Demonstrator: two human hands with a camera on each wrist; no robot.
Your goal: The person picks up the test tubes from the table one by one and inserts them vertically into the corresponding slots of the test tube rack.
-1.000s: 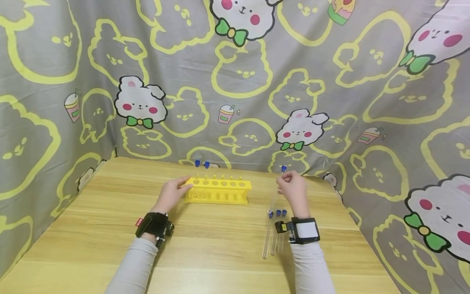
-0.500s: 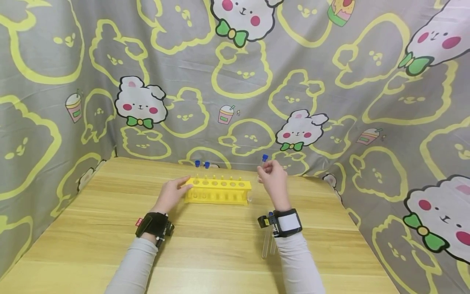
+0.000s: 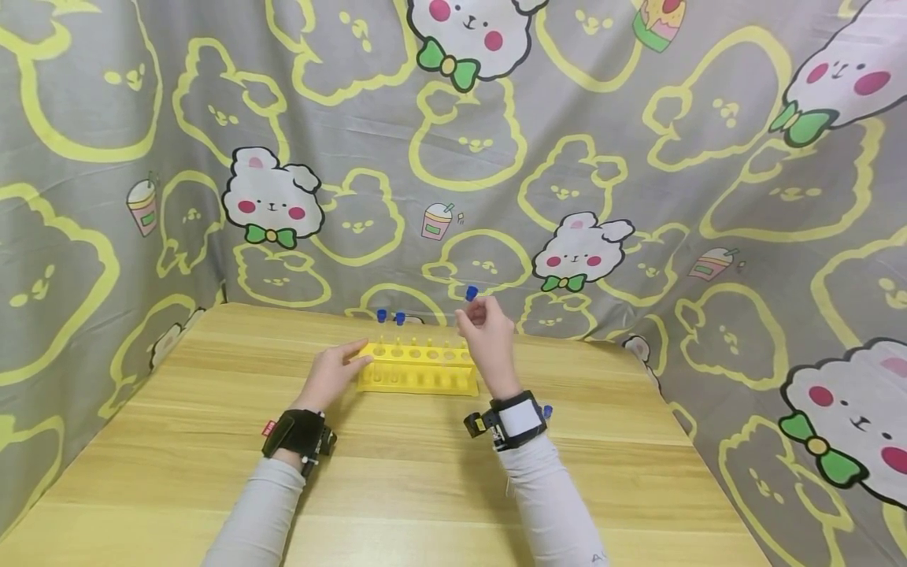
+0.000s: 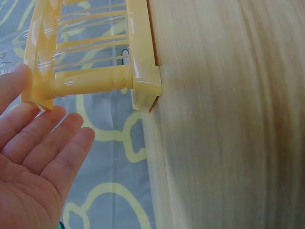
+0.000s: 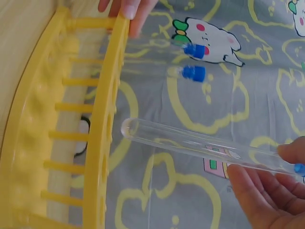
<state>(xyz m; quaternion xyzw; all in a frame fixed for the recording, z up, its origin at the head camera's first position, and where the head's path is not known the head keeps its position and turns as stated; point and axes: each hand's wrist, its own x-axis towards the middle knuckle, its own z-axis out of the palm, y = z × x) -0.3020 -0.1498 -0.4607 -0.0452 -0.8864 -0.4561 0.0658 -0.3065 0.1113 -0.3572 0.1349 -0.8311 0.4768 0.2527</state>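
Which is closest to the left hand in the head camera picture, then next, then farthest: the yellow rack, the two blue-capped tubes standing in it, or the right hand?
1. Yellow rack: touched by the left hand at its left end.
2. Two blue-capped tubes: standing at the rack's back left.
3. Right hand: over the rack's right end, pinching a tube.

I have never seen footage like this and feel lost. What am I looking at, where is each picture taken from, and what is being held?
No machine here: a person works bare-handed, with one camera on the head and one strapped to each wrist. The head view looks down on a wooden table bearing a yellow tube rack with two blue-capped tubes standing in it. The left hand steadies the rack's end with straight fingers. The right hand pinches a clear test tube near its blue cap, round end close to the rack's top.
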